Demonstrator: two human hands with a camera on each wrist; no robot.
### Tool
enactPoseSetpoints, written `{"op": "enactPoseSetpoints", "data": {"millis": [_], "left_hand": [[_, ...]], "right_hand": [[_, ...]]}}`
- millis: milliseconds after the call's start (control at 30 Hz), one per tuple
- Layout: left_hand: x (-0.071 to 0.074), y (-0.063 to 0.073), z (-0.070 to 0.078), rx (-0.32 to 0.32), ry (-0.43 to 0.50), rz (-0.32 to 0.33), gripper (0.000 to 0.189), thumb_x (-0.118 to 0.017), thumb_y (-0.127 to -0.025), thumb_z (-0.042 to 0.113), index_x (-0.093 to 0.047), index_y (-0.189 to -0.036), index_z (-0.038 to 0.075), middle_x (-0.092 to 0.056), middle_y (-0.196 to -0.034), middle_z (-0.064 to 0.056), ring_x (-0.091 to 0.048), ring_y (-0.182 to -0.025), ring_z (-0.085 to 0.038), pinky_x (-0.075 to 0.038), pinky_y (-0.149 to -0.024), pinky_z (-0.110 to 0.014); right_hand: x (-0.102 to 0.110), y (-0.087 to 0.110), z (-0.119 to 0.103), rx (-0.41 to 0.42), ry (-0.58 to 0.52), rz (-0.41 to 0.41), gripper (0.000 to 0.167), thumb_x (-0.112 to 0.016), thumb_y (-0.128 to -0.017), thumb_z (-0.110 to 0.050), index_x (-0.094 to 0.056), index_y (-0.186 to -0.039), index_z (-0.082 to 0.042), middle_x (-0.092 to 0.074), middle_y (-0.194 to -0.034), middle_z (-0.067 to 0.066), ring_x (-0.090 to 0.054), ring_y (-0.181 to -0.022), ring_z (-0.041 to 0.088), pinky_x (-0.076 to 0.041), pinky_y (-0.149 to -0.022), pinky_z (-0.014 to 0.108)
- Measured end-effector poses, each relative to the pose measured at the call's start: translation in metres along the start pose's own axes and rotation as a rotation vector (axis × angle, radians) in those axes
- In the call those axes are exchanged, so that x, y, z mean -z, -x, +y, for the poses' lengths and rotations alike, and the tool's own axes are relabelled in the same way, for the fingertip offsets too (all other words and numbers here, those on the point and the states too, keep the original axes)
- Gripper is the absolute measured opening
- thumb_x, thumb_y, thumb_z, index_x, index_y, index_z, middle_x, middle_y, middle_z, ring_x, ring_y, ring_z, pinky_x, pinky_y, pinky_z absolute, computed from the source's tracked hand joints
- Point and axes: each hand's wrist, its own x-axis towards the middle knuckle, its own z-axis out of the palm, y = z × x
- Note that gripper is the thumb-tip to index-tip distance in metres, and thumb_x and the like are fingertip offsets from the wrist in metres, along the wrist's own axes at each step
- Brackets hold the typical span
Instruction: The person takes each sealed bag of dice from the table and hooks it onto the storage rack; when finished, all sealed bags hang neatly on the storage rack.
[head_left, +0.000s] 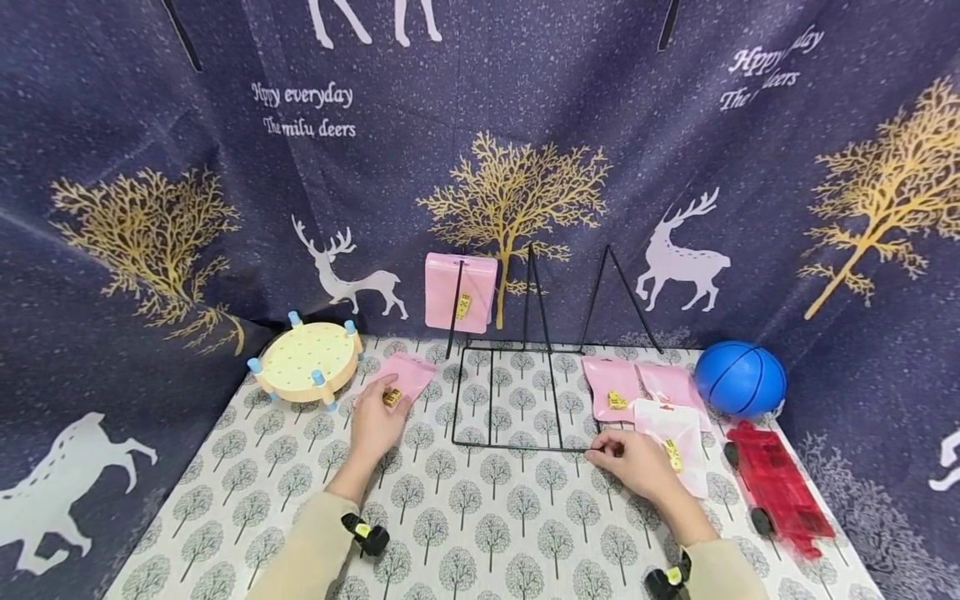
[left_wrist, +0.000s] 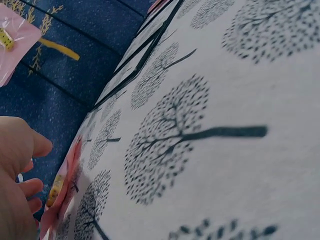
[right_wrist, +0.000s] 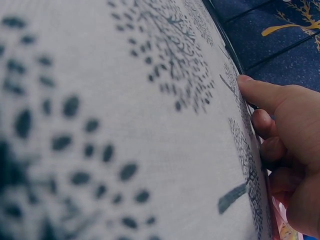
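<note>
On the left, my left hand (head_left: pixel 377 421) hovers at a pink pouch (head_left: pixel 408 372) with yellow dice in it, fingers loosely bent. The left wrist view shows that hand (left_wrist: pixel 17 175) beside the pouch (left_wrist: pixel 60 200), thumb and fingers apart. My right hand (head_left: pixel 636 458) pinches the front right corner of a black wire rack (head_left: pixel 517 447). Seen from the right wrist, the thumb and fingertips of the right hand (right_wrist: pixel 292 130) meet at the dark rod. One pink pouch with dice (head_left: pixel 442 292) hangs on the rack's left upright rod.
Right of the rack lie pink pouches (head_left: pixel 607 379) and a white pouch (head_left: pixel 684 429) with dice. Beyond them are a blue ball (head_left: pixel 741 377) and a red toy car (head_left: pixel 780 483). A round stool-like piece with blue feet (head_left: pixel 306 358) stands at the back left.
</note>
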Motion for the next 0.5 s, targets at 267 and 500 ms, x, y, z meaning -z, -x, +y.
{"op": "enactPoseSetpoints", "data": {"millis": [267,500], "left_hand": [[0.006,-0.009,-0.01,0.033,-0.041,-0.01,0.063,-0.077,-0.093,0.021,-0.052,-0.146,-0.003,-0.047,-0.151,-0.03,-0.045,-0.138,-0.048,-0.03,-0.115,-0.063],[0.01,-0.014,-0.016,0.033,-0.105,-0.039,0.074,-0.078,-0.091,0.025,-0.045,-0.15,-0.005,-0.055,-0.143,-0.03,-0.045,-0.136,-0.05,-0.025,-0.117,-0.063]], "right_hand": [[0.0,0.0,0.001,-0.014,0.001,-0.007,0.016,-0.084,-0.086,-0.044,-0.069,-0.086,-0.037,-0.056,-0.069,-0.019,-0.052,-0.064,0.008,-0.044,-0.069,0.033],[-0.001,0.0,0.001,-0.006,0.011,-0.002,0.016,-0.084,-0.086,-0.043,-0.069,-0.085,-0.038,-0.055,-0.068,-0.019,-0.052,-0.064,0.007,-0.043,-0.068,0.032]]}}
